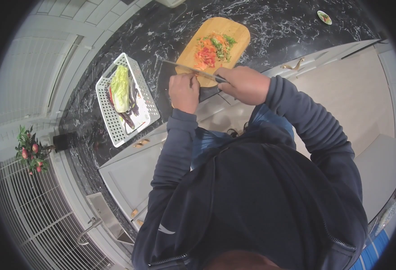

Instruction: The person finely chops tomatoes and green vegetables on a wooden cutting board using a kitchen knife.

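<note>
My right hand [245, 84] is wrapped around the dark handle of a kitchen knife [182, 67]. The blade points left across the near end of a wooden cutting board [222, 28]. Close under the blade, my left hand [184, 92] is closed, fingers curled at the board's near left corner. Whatever it may hold is hidden by the fingers. A pile of chopped vegetables [213, 50], with red, orange and green pieces, lies on the middle of the board.
Left of the board stands a white perforated basket [154, 112] holding a pale green leafy head [120, 87] and darker vegetables. A small dish [324, 17] sits at the far right of the black marbled counter [279, 40]. A sink faucet [87, 230] is at lower left, near a potted plant [32, 150].
</note>
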Action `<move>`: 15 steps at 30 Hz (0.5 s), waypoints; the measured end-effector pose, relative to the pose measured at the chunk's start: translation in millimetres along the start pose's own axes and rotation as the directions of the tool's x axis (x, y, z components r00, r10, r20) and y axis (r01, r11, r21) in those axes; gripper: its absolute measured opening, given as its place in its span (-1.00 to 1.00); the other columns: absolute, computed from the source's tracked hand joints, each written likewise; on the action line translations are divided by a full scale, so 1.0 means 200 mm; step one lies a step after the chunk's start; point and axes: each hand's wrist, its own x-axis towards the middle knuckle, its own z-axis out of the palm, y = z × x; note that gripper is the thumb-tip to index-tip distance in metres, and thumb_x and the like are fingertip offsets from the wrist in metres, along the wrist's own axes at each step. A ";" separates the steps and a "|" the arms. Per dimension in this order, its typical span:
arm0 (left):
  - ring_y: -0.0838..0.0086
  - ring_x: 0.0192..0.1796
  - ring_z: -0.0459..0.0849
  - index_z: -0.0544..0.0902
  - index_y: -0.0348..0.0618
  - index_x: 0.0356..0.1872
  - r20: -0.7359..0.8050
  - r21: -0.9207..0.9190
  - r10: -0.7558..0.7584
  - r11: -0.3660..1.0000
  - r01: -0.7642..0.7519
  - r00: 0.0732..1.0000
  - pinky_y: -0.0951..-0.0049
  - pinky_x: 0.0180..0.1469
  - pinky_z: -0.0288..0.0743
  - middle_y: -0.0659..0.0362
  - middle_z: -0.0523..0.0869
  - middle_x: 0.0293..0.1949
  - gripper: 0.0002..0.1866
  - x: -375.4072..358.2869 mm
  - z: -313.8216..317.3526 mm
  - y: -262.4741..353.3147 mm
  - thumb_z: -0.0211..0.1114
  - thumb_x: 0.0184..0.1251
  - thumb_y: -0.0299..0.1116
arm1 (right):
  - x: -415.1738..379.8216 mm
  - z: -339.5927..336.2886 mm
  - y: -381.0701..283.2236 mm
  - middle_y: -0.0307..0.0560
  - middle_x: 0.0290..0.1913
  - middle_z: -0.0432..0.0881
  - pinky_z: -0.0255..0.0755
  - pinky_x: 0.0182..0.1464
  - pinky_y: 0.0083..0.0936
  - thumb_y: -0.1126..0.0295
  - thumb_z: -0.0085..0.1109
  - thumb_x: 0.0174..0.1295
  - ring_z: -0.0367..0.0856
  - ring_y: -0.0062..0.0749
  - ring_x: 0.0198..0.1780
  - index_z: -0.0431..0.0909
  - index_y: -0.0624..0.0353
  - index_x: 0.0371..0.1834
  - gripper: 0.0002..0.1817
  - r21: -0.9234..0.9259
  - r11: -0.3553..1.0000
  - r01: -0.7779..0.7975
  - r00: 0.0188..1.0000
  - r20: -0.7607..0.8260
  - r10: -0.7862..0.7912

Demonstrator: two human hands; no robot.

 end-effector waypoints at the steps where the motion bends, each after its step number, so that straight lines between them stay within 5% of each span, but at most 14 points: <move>1: 0.29 -0.38 0.47 0.63 -0.12 -0.45 -0.006 0.000 0.000 1.000 0.000 1.000 0.37 -0.22 0.40 0.20 0.59 -0.49 -0.93 0.00 0.00 0.00 0.19 0.12 -0.47 | -0.01 0.00 0.00 0.00 -0.55 0.39 0.12 -0.43 -0.27 0.26 -0.24 0.30 0.31 -0.14 -0.52 0.26 0.15 -0.28 -0.81 -0.013 1.000 0.022 1.000 -0.002 -0.022; 9: 0.27 -0.39 0.46 0.59 -0.13 -0.50 -0.003 0.015 0.000 1.000 0.000 1.000 0.36 -0.26 0.39 0.18 0.57 -0.52 -0.96 0.01 -0.01 0.01 0.20 0.10 -0.47 | 0.03 0.02 0.02 0.12 -0.50 0.45 0.18 -0.45 -0.19 0.28 -0.17 0.26 0.39 0.02 -0.48 0.25 0.15 -0.23 -0.82 -0.090 0.995 0.051 0.998 -0.018 -0.053; 15: 0.27 -0.37 0.45 0.60 -0.14 -0.50 0.010 0.002 -0.026 1.000 0.026 1.000 0.36 -0.25 0.40 0.18 0.57 -0.50 -0.94 -0.01 -0.01 0.00 0.17 0.09 -0.48 | 0.00 -0.03 -0.01 0.07 -0.51 0.44 0.12 -0.42 -0.24 0.25 -0.22 0.29 0.33 -0.08 -0.50 0.28 0.17 -0.24 -0.79 -0.058 0.998 0.021 1.000 -0.001 -0.021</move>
